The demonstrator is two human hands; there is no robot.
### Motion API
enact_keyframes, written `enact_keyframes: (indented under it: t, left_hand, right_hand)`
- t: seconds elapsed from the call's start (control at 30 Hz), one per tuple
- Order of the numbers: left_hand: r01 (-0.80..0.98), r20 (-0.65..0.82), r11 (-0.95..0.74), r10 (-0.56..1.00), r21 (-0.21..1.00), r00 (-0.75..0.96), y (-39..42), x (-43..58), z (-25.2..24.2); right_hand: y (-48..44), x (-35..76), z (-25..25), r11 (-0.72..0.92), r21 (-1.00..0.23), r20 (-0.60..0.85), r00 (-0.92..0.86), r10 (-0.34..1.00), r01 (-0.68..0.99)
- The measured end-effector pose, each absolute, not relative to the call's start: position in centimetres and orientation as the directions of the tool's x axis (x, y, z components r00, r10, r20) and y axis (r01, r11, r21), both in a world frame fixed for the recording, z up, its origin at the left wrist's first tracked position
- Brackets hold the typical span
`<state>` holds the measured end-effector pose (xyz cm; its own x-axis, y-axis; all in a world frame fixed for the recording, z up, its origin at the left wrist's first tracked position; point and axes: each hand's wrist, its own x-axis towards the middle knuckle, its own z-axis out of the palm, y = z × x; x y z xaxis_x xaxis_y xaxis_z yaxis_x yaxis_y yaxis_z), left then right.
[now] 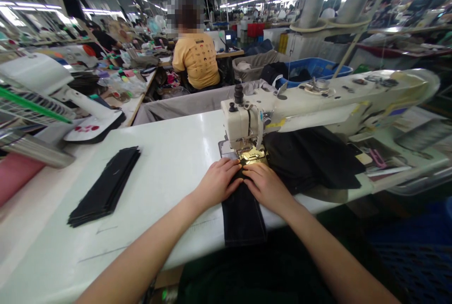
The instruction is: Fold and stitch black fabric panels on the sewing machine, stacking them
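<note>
A dark strip of fabric (244, 217) runs from the sewing machine (243, 123) toward me and hangs at the table's front edge. My left hand (221, 179) grips its left side close to the needle area, fingers and thumb pinched together. From the other side my right hand (264, 184) pinches the same strip, its fingertips nearly meeting the left ones. Just ahead of both hands is a brass-coloured plate (253, 154) under the machine head. The strip's far end is hidden beneath the fingers and the machine. More black fabric (310, 158) lies bunched under the machine arm.
A stack of dark fabric pieces (106, 186) lies on the white table (169, 163) at left. A white fan (45, 83) stands beyond it. Thread cones (314, 5) rise behind the machine. A person in a yellow shirt (197, 61) sits ahead, near a blue basket (318, 66).
</note>
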<state>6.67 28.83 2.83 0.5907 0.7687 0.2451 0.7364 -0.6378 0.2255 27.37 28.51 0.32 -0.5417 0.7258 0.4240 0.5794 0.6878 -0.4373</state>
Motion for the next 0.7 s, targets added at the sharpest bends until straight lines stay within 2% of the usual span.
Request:
enact_keyframes:
  t: [0.7]
  left_hand:
    - [0.745,0.231,-0.643,0.763,0.178,0.604,30.3,6.1,3.1]
  right_hand:
    - [29.3,27.1,0.8,0.681,-0.35,0.394,-0.559,0.73,0.643]
